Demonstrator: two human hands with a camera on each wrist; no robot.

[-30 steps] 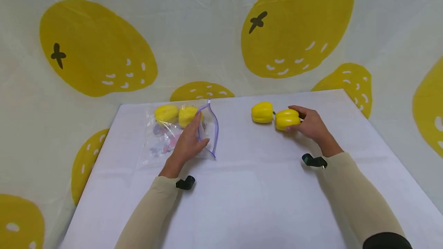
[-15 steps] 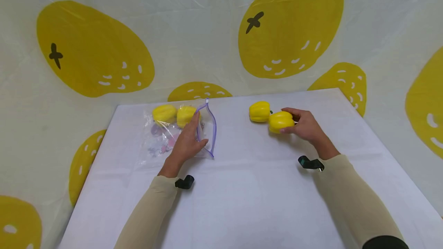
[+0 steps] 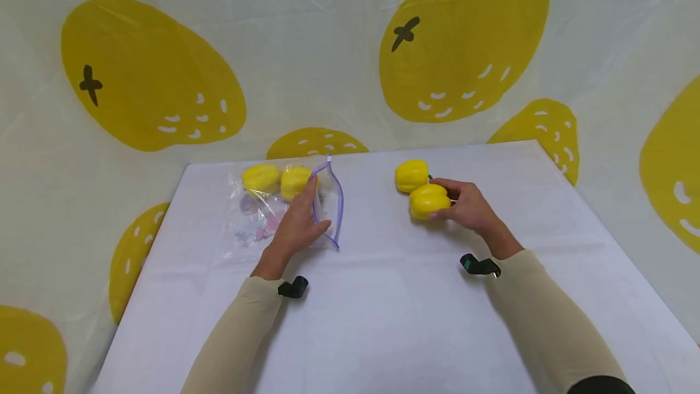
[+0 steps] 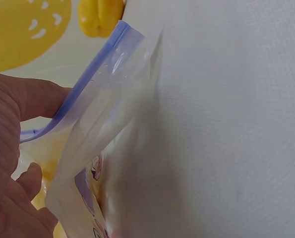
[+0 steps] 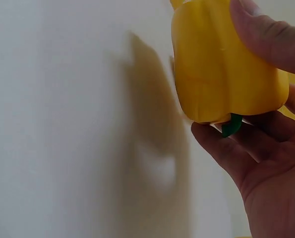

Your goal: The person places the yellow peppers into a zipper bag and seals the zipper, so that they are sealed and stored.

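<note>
Near the table's back left lies a clear zip bag with a purple closure and printed figures; its mouth gapes to the right. Two yellow bell peppers are inside it. My left hand holds the bag at its mouth, the zip edge crossing in front of one digit in the left wrist view. Right of the bag, my right hand grips a yellow bell pepper, thumb on its side and fingers near the green stem. Just behind it sits another yellow bell pepper.
A white cloth covers the table. Behind it hangs a pale sheet printed with large yellow fruit. Each wrist carries a small black camera mount.
My right hand has moved left and slightly nearer with its pepper, now in front of the other loose pepper. My left hand and the bag have stayed in place.
</note>
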